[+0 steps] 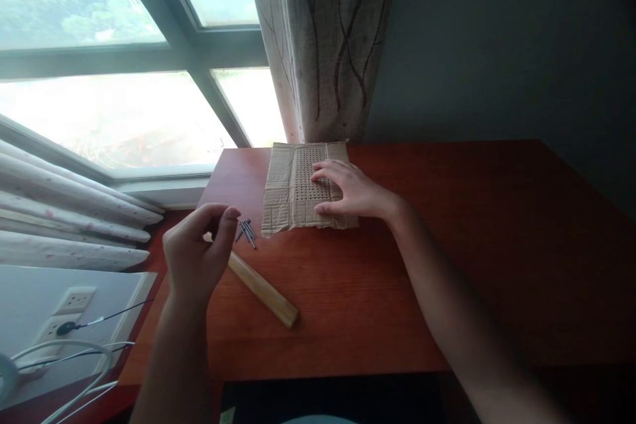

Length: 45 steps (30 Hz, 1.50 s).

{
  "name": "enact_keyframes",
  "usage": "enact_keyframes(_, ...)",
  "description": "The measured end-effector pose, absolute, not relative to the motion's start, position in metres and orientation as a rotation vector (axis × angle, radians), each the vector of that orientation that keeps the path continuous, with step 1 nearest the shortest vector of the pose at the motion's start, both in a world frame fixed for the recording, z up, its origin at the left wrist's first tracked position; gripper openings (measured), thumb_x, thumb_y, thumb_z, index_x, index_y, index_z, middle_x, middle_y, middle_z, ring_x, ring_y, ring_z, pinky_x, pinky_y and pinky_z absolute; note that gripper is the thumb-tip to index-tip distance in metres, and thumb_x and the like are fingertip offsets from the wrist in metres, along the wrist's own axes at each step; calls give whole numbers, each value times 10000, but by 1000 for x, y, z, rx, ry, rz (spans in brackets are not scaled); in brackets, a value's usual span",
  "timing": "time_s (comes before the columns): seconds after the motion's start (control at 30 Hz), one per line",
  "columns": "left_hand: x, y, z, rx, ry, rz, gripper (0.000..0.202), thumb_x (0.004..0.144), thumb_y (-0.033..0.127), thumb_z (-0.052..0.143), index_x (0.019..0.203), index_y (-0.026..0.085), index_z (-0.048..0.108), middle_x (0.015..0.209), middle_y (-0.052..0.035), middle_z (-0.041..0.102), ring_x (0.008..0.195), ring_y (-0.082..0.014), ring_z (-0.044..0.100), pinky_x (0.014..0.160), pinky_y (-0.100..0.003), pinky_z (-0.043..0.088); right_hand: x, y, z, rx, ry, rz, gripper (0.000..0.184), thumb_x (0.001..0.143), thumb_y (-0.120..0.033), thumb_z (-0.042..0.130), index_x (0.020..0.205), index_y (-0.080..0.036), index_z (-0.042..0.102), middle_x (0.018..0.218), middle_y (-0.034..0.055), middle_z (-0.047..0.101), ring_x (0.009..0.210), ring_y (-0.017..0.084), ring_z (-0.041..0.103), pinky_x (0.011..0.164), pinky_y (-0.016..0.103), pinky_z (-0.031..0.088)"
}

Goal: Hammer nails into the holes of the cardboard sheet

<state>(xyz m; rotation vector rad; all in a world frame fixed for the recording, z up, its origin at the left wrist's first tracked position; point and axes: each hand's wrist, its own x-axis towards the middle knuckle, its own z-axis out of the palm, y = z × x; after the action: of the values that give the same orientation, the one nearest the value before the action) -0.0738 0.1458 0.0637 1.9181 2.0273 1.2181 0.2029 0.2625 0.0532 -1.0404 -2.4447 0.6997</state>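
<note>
My right hand (pixel 348 191) lies flat with fingers spread on a piece of cardboard (pixel 283 193) punched with rows of small holes, at the far side of the wooden table (pixel 447 265). My left hand (pixel 199 255) hovers above the table's left part, thumb and fingers curled toward each other in a pinch; what it pinches, if anything, is too small to make out. Just beyond it lies a small heap of dark nails (pixel 247 232). A light wooden stick (pixel 263 290) lies slanted on the table under and right of the left hand.
A patterned curtain (pixel 332 46) hangs behind the cardboard, beside a large window (pixel 124 79). Left of the table a wall outlet (pixel 69 311) has a plug and white cables. The table's near edge runs across the bottom.
</note>
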Motion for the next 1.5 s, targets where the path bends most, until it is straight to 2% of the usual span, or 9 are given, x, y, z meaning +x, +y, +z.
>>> enact_keyframes(0.17,-22,132,72,2156,1429,1349,103,918,204,631,815,210,642,672,6,628,566,-123,543,555,-265,432,200,259,60,-999,-2375,663,427,803,-372,811,1181,-211,697,1506,132,537,1435,280,468,1207,474,362)
enact_keyframes(0.3,-4,133,71,2246,1340,1397,92,889,147,647,820,207,648,675,1,622,577,-120,543,566,-261,445,204,264,62,-1024,-2114,574,381,859,-355,748,1209,-226,676,1467,114,560,1408,265,495,1203,466,389)
enact_keyframes(0.43,-30,159,63,1711,1692,1643,103,939,281,613,900,199,662,813,-23,653,611,-110,551,559,-242,436,219,266,51,-1373,-1745,668,538,864,-484,701,1328,-228,608,1434,157,574,1221,331,620,1055,559,510)
enact_keyframes(0.6,-64,199,54,1283,1603,1225,553,833,484,706,1271,181,559,1187,-107,659,593,-84,586,505,-218,433,226,250,39,-1453,-1484,1348,589,893,-646,587,1295,-216,599,1245,151,707,1029,316,708,886,544,592)
enact_keyframes(0.8,-59,204,46,1103,1408,981,601,870,593,642,1327,206,588,1076,-80,713,674,-144,651,604,-265,514,211,245,43,-1280,-1323,1603,416,923,-612,552,1100,-243,631,1157,94,756,1009,303,726,827,501,619)
enact_keyframes(0.97,-59,205,39,1149,1229,1020,623,881,641,632,1273,158,668,1011,-122,761,880,-249,713,780,-342,558,201,260,41,-1203,-1309,1658,371,930,-564,575,1057,-227,659,1134,87,769,1027,285,723,875,473,606)
enact_keyframes(1.13,-69,206,43,1063,1199,1114,623,816,538,747,1283,134,661,1086,-122,761,1000,-290,706,886,-391,567,174,284,33,-1014,-1301,1657,272,891,-398,635,1020,-166,692,1068,83,786,1013,253,723,970,407,555)
enact_keyframes(1.33,-86,213,48,998,1314,1243,607,729,425,798,1230,117,649,1077,-103,738,953,-266,701,793,-369,605,125,324,20,-808,-1243,1827,336,872,-474,681,978,-156,702,940,80,789,969,252,721,931,385,561)
enact_keyframes(1.5,-112,211,45,992,1550,1301,478,816,427,712,1208,170,622,1085,-73,691,776,-164,683,613,-256,543,123,332,22,-908,-1252,1747,385,937,-547,593,944,-171,675,953,78,762,781,192,705,755,326,571)
